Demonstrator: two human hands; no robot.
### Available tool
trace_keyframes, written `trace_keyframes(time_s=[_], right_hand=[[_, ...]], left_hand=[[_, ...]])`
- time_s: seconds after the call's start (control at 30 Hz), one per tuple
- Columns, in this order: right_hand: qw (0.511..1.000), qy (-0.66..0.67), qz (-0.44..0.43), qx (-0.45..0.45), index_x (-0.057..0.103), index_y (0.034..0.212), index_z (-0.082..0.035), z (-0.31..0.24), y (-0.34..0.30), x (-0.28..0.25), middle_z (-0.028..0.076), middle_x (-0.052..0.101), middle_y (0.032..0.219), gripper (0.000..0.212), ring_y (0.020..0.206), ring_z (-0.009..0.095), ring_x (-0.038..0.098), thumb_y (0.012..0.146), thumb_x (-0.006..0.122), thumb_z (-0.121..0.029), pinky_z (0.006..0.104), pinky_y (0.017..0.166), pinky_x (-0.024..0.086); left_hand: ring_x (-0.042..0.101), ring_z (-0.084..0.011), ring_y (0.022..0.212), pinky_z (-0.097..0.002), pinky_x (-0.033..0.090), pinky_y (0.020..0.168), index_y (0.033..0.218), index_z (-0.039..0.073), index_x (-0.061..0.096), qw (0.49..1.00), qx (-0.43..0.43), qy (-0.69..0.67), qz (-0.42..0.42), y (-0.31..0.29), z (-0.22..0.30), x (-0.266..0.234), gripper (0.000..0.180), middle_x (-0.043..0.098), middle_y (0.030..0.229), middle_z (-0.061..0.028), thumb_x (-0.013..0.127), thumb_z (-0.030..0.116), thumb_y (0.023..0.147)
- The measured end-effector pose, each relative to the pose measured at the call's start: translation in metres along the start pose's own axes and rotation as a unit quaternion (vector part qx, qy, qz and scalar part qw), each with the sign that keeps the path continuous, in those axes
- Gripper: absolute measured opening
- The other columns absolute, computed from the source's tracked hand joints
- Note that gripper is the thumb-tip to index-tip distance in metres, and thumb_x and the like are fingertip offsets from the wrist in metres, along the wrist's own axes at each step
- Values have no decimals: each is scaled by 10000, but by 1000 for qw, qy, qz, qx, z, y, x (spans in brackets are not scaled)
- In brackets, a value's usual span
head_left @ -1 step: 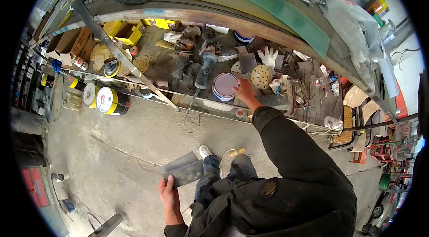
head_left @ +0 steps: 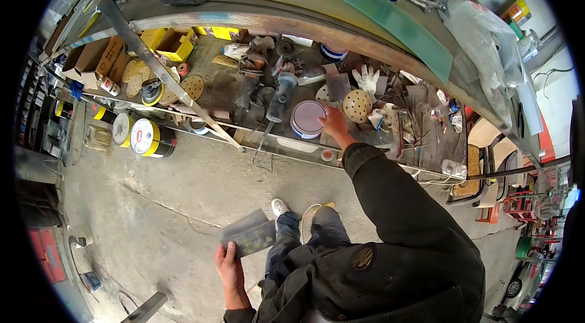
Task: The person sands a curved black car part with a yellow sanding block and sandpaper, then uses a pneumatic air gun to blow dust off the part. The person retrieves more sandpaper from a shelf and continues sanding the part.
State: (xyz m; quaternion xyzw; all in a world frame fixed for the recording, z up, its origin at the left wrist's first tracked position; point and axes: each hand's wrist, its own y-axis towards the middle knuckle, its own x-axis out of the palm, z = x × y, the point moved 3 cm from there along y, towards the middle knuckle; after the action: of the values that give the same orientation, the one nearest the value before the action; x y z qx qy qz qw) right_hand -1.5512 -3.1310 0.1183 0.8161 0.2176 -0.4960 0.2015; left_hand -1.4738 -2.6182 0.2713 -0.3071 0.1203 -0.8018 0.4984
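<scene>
My left hand point(head_left: 230, 268) pinches two thin, dark grey rectangular sheets point(head_left: 248, 233) that overlap and look like sandpaper; one has lighter blotches. They are held low over the floor, left of my legs. My right arm stretches forward to the lower shelf, and my right hand point(head_left: 334, 124) closes at the right rim of a round paint tin point(head_left: 308, 117) with a greyish-pink top. The undersides of those fingers are partly hidden. Just left of the tin lies a dark power tool point(head_left: 282, 98). Right of the hand sits a round perforated sanding disc point(head_left: 357, 105).
A work glove point(head_left: 366, 80) and thin metal rods lie farther right on the shelf. Above it runs the wooden bench edge point(head_left: 244, 20), crossed at left by a slanting metal bar point(head_left: 146, 55). Large tins point(head_left: 146, 138) stand on the concrete floor point(head_left: 164, 177) at left.
</scene>
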Motion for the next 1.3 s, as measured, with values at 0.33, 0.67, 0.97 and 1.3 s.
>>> trace_keyframes(time_s=[0.33, 0.67, 0.97, 1.3], right_hand=[[983, -60, -76, 158, 681, 937, -6, -1, 25, 27, 201, 681, 946, 466, 900, 356, 655, 646, 798, -350, 423, 759, 521], [845, 421, -187, 272, 687, 734, -12, 56, 41, 11, 36, 594, 589, 242, 507, 99, 539, 766, 782, -233, 260, 433, 393], [720, 486, 49, 493, 610, 690, -28, 214, -67, -16, 58, 605, 645, 203, 465, 133, 542, 776, 766, -125, 261, 391, 426], [939, 199, 75, 270, 698, 999, -72, 159, -75, -25, 34, 698, 821, 283, 781, 169, 674, 787, 755, -250, 337, 694, 544]], left_hand=[[603, -172, 995, -316, 458, 900, 1176, -28, 553, 999, 11, -15, 51, 12, 9, -39, 287, 639, 1102, -93, 554, 150, 950], [578, -132, 978, -285, 436, 900, 1125, -20, 563, 998, 24, -48, 22, 57, 39, 16, 230, 636, 1073, -81, 556, 134, 953], [580, -173, 1041, -325, 420, 965, 1163, -24, 558, 997, 16, -65, -36, 84, 29, 79, 258, 631, 1126, -100, 550, 135, 959], [598, -147, 983, -302, 461, 907, 1146, -1, 578, 995, -26, -13, -100, 89, 2, 101, 217, 638, 1092, -72, 553, 70, 943]])
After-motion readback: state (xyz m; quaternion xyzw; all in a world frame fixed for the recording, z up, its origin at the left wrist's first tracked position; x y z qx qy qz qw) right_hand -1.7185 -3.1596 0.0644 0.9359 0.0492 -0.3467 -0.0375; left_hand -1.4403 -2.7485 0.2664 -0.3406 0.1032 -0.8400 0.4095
